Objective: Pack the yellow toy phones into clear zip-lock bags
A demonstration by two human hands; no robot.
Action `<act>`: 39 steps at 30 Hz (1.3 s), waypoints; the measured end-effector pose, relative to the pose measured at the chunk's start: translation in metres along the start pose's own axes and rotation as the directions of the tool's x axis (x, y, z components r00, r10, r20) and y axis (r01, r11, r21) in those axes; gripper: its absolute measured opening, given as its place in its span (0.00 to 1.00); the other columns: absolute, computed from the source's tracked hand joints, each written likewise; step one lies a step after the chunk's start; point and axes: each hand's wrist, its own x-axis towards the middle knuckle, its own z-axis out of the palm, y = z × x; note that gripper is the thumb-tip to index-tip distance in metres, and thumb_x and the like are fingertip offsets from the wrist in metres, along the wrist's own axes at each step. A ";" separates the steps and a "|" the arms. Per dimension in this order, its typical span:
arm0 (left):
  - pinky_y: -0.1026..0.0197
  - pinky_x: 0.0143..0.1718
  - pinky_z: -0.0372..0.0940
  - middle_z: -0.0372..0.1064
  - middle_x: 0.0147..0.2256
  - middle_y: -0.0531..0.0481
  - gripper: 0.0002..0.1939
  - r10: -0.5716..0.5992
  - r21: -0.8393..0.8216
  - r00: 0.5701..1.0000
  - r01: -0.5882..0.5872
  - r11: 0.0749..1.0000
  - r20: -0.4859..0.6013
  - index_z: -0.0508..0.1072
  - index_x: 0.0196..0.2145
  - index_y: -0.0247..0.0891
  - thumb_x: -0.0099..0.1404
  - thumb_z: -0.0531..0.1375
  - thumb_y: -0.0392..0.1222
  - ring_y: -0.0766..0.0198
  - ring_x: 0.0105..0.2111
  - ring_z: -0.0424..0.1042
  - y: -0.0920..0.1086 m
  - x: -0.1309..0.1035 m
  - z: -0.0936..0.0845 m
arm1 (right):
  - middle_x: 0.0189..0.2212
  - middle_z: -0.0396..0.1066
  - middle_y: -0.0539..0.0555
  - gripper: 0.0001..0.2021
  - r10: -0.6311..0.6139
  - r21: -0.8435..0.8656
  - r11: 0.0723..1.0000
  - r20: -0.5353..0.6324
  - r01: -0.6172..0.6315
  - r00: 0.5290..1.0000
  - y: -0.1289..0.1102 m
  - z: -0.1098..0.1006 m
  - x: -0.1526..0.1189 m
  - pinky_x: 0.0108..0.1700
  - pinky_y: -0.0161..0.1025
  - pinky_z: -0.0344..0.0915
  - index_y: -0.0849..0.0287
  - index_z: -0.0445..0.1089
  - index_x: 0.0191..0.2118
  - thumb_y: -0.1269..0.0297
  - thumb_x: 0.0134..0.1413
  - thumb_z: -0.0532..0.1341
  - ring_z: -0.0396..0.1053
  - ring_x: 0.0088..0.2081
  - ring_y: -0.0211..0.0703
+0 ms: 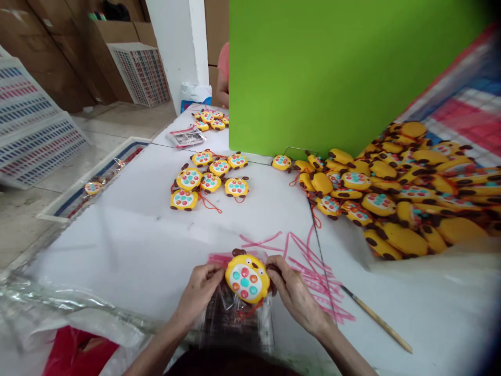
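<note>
A yellow animal-shaped toy point(247, 278) with a white panel of coloured round buttons is held face up between my two hands. My left hand point(201, 287) pinches its left edge. At the opposite side, the fingers of my right hand point(289, 287) close on a brown part of the toy. An orange cord dangles from its lower edge. Directly beneath lies a stack of clear plastic bags point(235, 329) with dark print, partly hidden by the toy. A thin wooden-handled tool point(378, 319) rests on the table to the right of my right hand.
Several matching toys point(211, 182) lie mid-table. A large pile point(376, 193) spills from a container at right. A green board point(332, 73) stands behind. A person's arm point(223, 78) shows beyond it. White baskets point(39, 130) and a floor-level tray point(62, 209) are at left.
</note>
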 end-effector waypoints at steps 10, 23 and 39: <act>0.62 0.31 0.62 0.71 0.24 0.50 0.11 0.049 0.017 0.997 -0.048 0.999 -0.063 0.72 0.24 0.36 0.57 0.57 0.46 0.60 0.28 0.70 0.005 0.012 0.021 | 0.23 0.65 0.46 0.10 -0.077 -0.177 0.969 0.441 0.171 0.894 0.003 -0.018 0.024 0.28 0.30 0.58 0.58 0.68 0.33 0.67 0.62 0.52 0.63 0.24 0.34; 0.60 0.35 0.65 0.71 0.27 0.50 0.13 -0.028 -0.138 0.978 -0.001 0.990 -0.207 0.73 0.28 0.36 0.57 0.57 0.49 0.60 0.31 0.71 -0.016 0.016 0.031 | 0.39 0.69 0.54 0.03 -0.173 -0.472 0.849 0.175 0.237 0.969 -0.011 0.015 -0.004 0.47 0.44 0.64 0.58 0.70 0.35 0.68 0.53 0.64 0.66 0.44 0.48; 0.58 0.36 0.67 0.72 0.27 0.49 0.11 -0.045 -0.151 0.996 0.033 0.988 -0.077 0.72 0.30 0.36 0.58 0.57 0.47 0.59 0.31 0.72 -0.012 0.009 0.034 | 0.35 0.72 0.54 0.03 0.013 -0.496 0.855 0.311 0.150 0.950 -0.019 0.027 -0.014 0.46 0.46 0.64 0.59 0.68 0.36 0.72 0.56 0.59 0.70 0.39 0.48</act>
